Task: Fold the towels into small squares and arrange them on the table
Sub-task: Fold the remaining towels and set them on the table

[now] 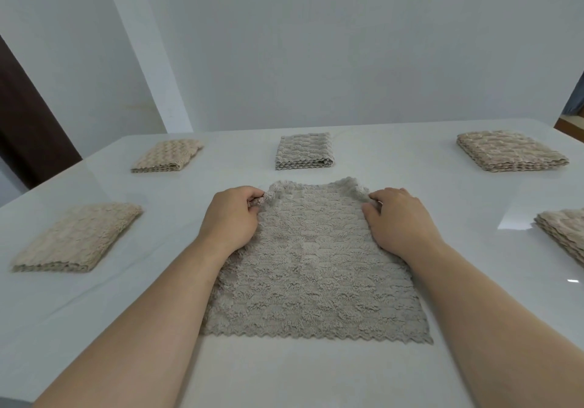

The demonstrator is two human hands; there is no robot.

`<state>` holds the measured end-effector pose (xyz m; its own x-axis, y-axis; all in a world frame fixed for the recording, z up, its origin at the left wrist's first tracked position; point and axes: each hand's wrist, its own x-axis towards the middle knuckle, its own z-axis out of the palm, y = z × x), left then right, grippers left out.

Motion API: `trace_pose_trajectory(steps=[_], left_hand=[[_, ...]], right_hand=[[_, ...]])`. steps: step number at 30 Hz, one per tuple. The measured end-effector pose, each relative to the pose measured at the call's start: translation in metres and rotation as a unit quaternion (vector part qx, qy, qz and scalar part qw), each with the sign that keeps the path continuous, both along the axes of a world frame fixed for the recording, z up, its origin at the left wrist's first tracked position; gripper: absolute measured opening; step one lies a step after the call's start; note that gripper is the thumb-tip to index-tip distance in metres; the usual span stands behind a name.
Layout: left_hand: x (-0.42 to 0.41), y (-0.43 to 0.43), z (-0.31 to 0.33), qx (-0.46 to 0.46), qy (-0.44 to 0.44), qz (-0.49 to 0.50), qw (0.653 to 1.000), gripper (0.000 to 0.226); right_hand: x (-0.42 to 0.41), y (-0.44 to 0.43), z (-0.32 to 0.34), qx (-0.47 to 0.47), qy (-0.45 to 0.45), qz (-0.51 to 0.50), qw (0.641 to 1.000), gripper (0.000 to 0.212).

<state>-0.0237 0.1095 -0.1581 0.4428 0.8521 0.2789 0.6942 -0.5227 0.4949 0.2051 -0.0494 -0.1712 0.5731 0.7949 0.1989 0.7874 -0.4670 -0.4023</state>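
while the grey-beige fluffy towel (316,265) lies spread flat in the middle of the white glossy counter (284,376), its two far corners are taken by the hands. the far left corner is raised a little and pinched between thumb and fingers in the grip of the left hand (234,214). the far right corner is held by the bent fingers of the right hand (398,218); this grip seems also clenched on the fabric, but the contact is partly covered by the fingers themselves. from both grips the towel stretches toward the person, and its zigzag near edge lies flat, close to the body. no long axis can be told, as the cloth looks almost square. each hand is at its own corner, so neither is nearer. it is judged that the far edge must be drawn over to the near edge, and kept parallel to it, for the first fold. parts of both side edges are hidden under the forearms. folded beige towels (305,151) are laid well apart around the open one, and the folded towel at the right border (565,233) is cut off, so its shape cannot be checked.
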Motion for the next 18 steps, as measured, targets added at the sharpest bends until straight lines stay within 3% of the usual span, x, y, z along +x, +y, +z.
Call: trace_pose_trajectory(steps=[5,11,18], left_hand=[[-0.001,-0.005,0.007,0.005,-0.033,-0.008,0.999,0.035],[-0.006,-0.002,0.012,0.034,0.015,0.006,0.999,0.05],[-0.013,-0.005,0.02,0.023,-0.035,0.067,0.997,0.015]], right_hand=[[-0.005,-0.003,0.006,0.059,0.012,0.01,0.998,0.023],[-0.01,-0.007,0.014,0.112,-0.003,-0.011,0.994,0.026],[-0.015,-0.009,0.021,0.151,0.078,-0.05,0.984,0.028]])
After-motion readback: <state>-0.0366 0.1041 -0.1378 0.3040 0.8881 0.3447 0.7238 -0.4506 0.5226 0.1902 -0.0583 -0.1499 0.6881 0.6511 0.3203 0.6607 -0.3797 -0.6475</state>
